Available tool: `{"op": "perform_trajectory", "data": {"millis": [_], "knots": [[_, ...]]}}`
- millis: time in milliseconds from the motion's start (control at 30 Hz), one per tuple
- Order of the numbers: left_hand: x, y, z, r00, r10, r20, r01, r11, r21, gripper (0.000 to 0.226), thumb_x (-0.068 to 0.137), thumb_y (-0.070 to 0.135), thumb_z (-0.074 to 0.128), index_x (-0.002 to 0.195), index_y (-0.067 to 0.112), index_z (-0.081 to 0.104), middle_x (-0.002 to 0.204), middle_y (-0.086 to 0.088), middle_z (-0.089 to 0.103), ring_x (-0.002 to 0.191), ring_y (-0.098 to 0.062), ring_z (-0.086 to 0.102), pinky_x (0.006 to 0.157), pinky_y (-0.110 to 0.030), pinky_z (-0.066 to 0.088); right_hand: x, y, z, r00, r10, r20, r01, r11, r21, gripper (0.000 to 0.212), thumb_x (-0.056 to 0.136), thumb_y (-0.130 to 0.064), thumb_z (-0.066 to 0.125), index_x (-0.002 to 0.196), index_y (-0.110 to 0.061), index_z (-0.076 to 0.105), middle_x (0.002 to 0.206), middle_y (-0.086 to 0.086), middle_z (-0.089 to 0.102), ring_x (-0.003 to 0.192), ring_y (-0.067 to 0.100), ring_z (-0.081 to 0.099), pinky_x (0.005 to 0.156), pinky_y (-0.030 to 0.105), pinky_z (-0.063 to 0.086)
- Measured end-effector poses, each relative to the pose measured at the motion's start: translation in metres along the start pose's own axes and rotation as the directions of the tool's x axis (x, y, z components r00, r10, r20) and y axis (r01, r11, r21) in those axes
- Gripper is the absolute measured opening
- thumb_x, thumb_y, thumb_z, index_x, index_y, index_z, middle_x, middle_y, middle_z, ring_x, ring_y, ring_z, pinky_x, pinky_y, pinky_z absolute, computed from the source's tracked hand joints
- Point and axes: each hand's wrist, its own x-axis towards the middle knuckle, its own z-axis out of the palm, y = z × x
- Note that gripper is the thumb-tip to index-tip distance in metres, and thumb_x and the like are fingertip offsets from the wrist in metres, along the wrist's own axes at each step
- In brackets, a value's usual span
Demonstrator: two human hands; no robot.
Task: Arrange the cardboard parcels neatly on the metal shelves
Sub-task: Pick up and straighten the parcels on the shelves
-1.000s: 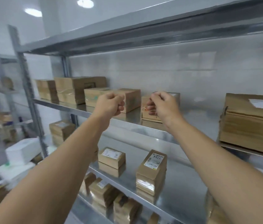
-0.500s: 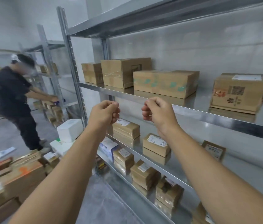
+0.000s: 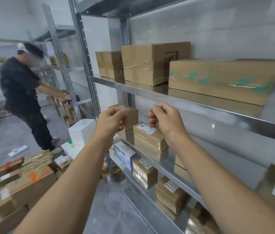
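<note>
**Fig. Head view, shelving bay.** Left hand (image 3: 111, 120) & right hand (image 3: 166, 121) are raised side by side in front of the metal shelves (image 3: 192, 102). Fingers on both are curled into loose fists, with nothing visible in either, and neither touches a box. 3 large parcels (image 3: 222, 78) sit in a row on the upper level, prob. grouped by size for stability. Small parcels (image 3: 148, 135) lie on the mid level just behind the hands, labels up, presumably for reading. Floor cartons (image 3: 23, 181) at lower left are not yet shelved, so the task looks approx. partway done. A 2nd person (image 3: 22, 92) works at a far rack.
</note>
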Motion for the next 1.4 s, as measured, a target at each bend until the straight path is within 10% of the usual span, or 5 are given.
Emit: {"op": "perform_trajectory", "data": {"millis": [1400], "knots": [[0.478, -0.209, -0.082, 0.939, -0.239, 0.249, 0.225, 0.971, 0.084, 0.011, 0.097, 0.017, 0.062, 0.087, 0.016, 0.066, 0.081, -0.001, 0.067, 0.078, -0.016, 0.062, 0.075, -0.030, 0.047, 0.337, 0.240, 0.229, 0.877, 0.276, -0.393, -0.279, 0.959, 0.050, 0.023, 0.103, -0.010, 0.055, 0.084, -0.013, 0.068, 0.075, 0.005, 0.068, 0.064, 0.013, 0.061, 0.062, 0.026, 0.052]]}}
